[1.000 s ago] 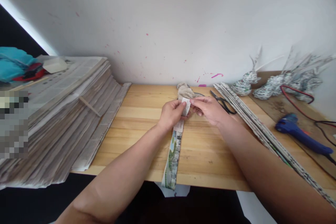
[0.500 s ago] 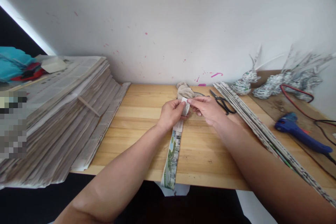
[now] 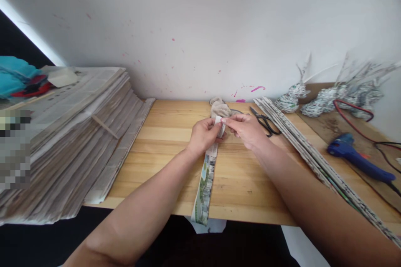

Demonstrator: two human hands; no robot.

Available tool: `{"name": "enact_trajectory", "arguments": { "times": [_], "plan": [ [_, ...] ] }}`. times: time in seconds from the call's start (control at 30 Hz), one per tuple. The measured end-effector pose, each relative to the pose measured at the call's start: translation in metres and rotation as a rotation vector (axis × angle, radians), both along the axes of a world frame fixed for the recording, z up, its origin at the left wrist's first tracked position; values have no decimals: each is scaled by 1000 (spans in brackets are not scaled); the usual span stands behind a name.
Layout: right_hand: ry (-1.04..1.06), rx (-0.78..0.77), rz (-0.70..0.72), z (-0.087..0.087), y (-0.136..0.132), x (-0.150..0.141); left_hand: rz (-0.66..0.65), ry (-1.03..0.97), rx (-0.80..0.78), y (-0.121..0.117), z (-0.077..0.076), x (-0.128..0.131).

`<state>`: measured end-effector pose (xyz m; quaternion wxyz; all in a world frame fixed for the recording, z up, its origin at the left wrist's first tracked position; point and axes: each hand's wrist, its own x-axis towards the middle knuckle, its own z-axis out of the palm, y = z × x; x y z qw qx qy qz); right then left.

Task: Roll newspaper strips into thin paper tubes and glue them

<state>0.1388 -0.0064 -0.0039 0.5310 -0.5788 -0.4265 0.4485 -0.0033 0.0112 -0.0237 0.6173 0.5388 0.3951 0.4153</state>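
A long printed newspaper strip [image 3: 205,185] runs from my hands toward me, its near end hanging past the table edge. My left hand [image 3: 204,133] is closed on the strip's far end, thumb on top. Thumb and fingertips of my right hand [image 3: 242,127] pinch the right edge of that same end. Just behind my hands lies a crumpled beige cloth [image 3: 220,108]. Black-handled scissors [image 3: 266,123] rest to the right of my right hand, partly beside it.
A tall newspaper stack [image 3: 94,133] fills the left side. Rolled paper sticks [image 3: 300,154] lie slantwise on the right. Beyond them are a blue glue gun [image 3: 360,160] on brown cardboard [image 3: 326,124] and several woven paper pieces [image 3: 293,98]. A wall rises behind.
Near my fingertips the strip's far end looks narrower, its right edge turned over more. Both hands stay in nearly the same place.
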Motion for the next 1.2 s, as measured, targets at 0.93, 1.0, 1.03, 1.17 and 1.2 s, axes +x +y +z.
{"name": "enact_trajectory", "arguments": {
  "times": [0.93, 1.0, 1.03, 1.17, 1.2],
  "plan": [
    [25, 9, 3, -4, 1, -1, -31, 63, 21, -2, 3, 0],
    [11, 40, -15, -5, 1, -2, -32, 63, 15, -3, 3, 0],
    [7, 44, -11, -5, 1, -2, -33, 57, 3, -3, 3, 0],
    [24, -3, 115, -1, 2, 6, -20, 24, -61, -3, 6, 0],
    [26, -13, 152, 0, 2, 9, -11, 18, -70, -2, 7, 0]
  ]
}}
